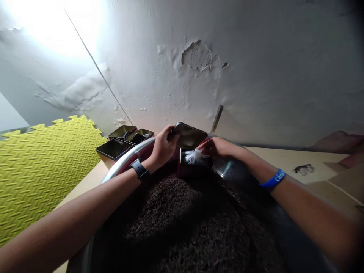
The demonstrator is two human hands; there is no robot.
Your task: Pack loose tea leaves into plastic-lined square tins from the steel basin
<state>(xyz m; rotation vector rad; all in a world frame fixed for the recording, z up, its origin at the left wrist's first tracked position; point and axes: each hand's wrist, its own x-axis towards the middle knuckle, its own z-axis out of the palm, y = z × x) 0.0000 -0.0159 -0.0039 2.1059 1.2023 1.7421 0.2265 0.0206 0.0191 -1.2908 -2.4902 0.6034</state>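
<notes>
A large metal basin [122, 156] holds a heap of dark, dry, leaf-like bits [170, 197]. Inside it, at the far side, stands a dark red tin [187, 171] with a clear plastic bag [195, 156] bunched at its mouth. My left hand [165, 146], below a black watch, grips a rectangular metal lid [190, 135] tilted just above the tin. The fingers of my right hand [214, 147] are closed at the bag's edge, on the right of the tin. A blue wristband is on my right forearm.
Three open tins [115, 148] stand left of the basin, two with dark items inside. A yellow foam mat [51, 163] leans at the left. Glasses [304, 169] lie on the table [267, 155] at right. A peeling wall rises behind.
</notes>
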